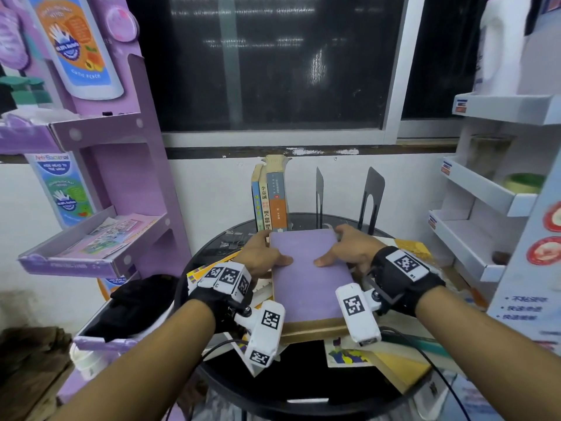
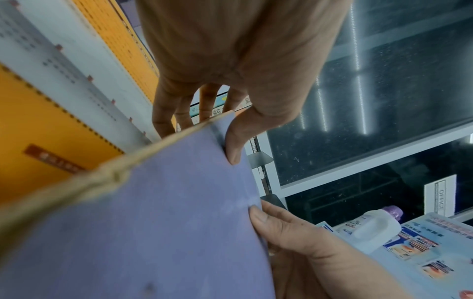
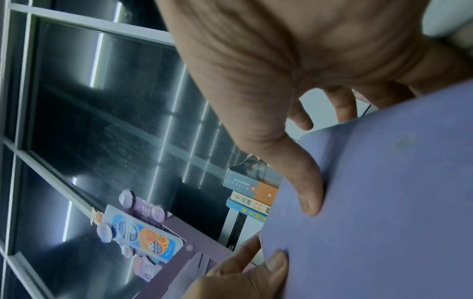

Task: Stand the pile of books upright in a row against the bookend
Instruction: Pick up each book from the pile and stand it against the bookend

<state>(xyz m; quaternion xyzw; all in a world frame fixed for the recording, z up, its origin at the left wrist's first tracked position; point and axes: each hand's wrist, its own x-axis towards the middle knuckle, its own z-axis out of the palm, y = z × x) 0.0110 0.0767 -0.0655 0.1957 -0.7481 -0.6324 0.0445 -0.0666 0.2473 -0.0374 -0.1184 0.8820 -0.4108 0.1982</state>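
currently: purple book held by both hands above the pile

both hands hold the purple book (image 1: 306,275) by its long edges. the left hand (image 1: 261,259) has its thumb on the cover and its fingers curled under the left edge; the right hand (image 1: 349,252) mirrors this on the right edge. each grip is narrow, closed on the book. a two-sided hold suits a thick volume, judged to be on its way to being tipped upright.

the book sits over the pile of books (image 1: 391,357) spread flat on the round black bench (image 1: 303,390). behind it, three upright books (image 1: 270,202) stand in a row at the far side. two black bookends (image 1: 371,196) stand to their right, apart from the row, with a gap between.

not determinable: whether the purple book is lifted clear or rests on the pile, how many books lie beneath it, and what props the standing row on its left.
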